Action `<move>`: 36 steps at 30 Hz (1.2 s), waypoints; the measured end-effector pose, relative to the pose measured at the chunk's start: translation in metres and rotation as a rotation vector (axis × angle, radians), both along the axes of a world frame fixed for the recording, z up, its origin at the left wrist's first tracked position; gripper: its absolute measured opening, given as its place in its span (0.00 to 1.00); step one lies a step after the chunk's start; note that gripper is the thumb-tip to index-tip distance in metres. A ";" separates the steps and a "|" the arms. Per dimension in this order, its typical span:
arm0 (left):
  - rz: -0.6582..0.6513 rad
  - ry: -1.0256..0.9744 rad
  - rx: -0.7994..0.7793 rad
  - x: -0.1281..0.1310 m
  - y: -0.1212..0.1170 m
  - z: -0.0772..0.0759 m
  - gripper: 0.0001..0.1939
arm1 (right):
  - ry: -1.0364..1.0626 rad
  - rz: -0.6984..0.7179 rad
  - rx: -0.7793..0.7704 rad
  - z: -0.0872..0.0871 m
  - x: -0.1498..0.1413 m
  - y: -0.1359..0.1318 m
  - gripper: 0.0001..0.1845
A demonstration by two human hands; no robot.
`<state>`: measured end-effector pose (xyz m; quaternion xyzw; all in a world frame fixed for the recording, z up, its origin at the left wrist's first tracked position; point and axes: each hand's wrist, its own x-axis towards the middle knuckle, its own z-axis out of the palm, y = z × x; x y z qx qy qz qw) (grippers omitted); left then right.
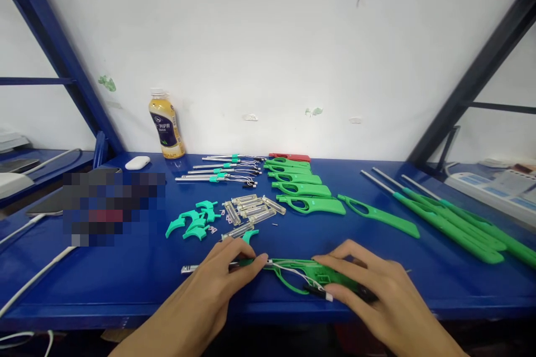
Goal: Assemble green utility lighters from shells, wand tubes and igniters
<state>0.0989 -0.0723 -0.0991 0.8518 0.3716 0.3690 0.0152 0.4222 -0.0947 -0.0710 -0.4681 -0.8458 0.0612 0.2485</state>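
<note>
My left hand [226,279] pinches the metal lighter tube [190,269], its thumb and fingers closed where the tube meets the green lighter shell [293,286]. The shell lies with its hollow inside showing, near the table's front edge. White wires run from the tube to a black igniter [315,292] with a white end. My right hand [364,279] grips the rear of the shell, fingers on its upper edge, while the thumb touches the igniter's white end. The right palm hides part of the shell and a dark piece beneath it.
Teal triggers [196,228] and clear fuel tanks [251,209] lie beyond my hands. Farther back are wired metal tubes [209,172], green shells [312,204] and a red shell [288,157]. Long green lighters [452,223] lie right. A bottle [166,125], white case [137,163] and phone [75,192] stand left.
</note>
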 end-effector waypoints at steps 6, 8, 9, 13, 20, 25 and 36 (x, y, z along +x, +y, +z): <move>0.005 0.009 -0.012 0.005 -0.005 0.003 0.30 | -0.006 0.021 0.008 0.001 0.000 0.001 0.17; -0.012 0.006 0.016 0.005 -0.006 0.006 0.35 | -0.005 0.022 0.013 0.002 0.000 0.001 0.18; -0.019 0.006 0.027 0.004 -0.007 0.008 0.35 | -0.003 0.022 0.011 0.002 0.000 0.001 0.18; -0.020 0.057 -0.011 0.000 -0.012 0.023 0.34 | -0.002 -0.002 0.002 0.003 -0.001 0.000 0.17; 0.069 0.054 -0.104 0.000 -0.024 0.037 0.26 | -0.033 -0.015 0.000 0.000 0.000 -0.001 0.18; 0.016 0.114 -0.137 -0.001 -0.023 0.039 0.30 | -0.035 -0.026 0.002 0.000 0.000 -0.001 0.17; 0.038 0.117 -0.193 -0.005 -0.019 0.032 0.26 | -0.033 -0.044 0.072 0.001 -0.002 -0.001 0.16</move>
